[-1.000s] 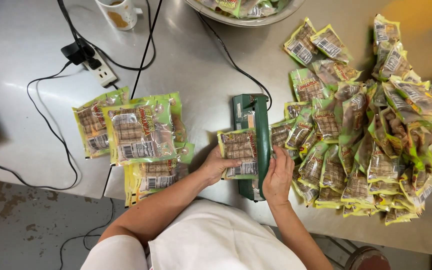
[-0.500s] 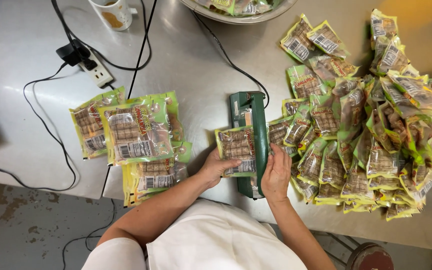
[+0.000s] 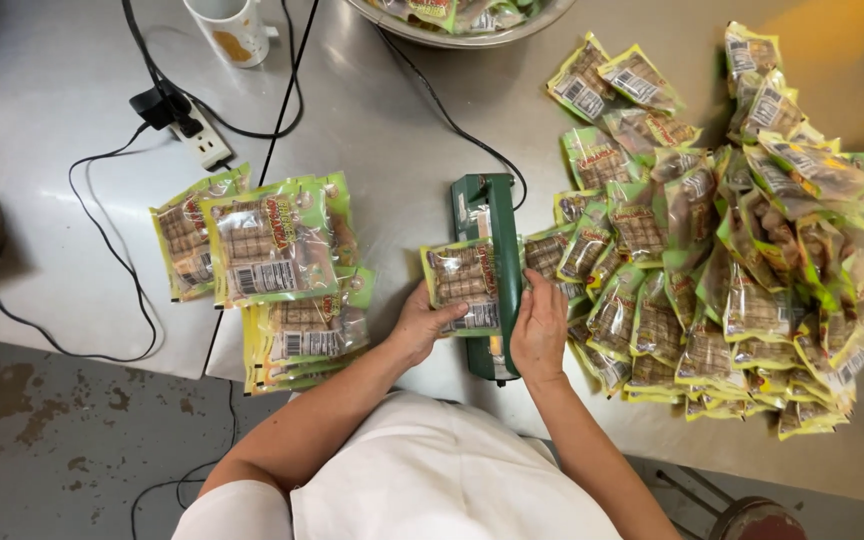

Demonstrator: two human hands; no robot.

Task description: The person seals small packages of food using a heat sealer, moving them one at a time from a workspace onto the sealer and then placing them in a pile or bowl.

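two hands worked at the sealer (image 3: 490, 262), a green bar machine lying on the steel desk (image 3: 392, 130). the left hand (image 3: 422, 322) grasped the near left corner of a pouch (image 3: 462, 285), thumb on top, and that pouch lay flat just left of the sealer with its right edge tucked under the sealer's arm. the right hand (image 3: 540, 328) rested on the near end of the sealer, fingers curled over the arm and pressing on it, holding nothing else.

right of the sealer a big heap (image 3: 732, 250) of like green-and-yellow pouches spread over the desk, its nearest ones touching the sealer's right side. well left of the sealer lay a flat stack (image 3: 267, 270) of pouches, some over the desk's near edge. beyond the sealer a black cord (image 3: 442, 105) ran from its far end toward a metal bowl (image 3: 452, 30) at the desk's far side. far left of the sealer sat a white plug strip (image 3: 202, 140) with a black plug, and beyond that a mug (image 3: 232, 25).
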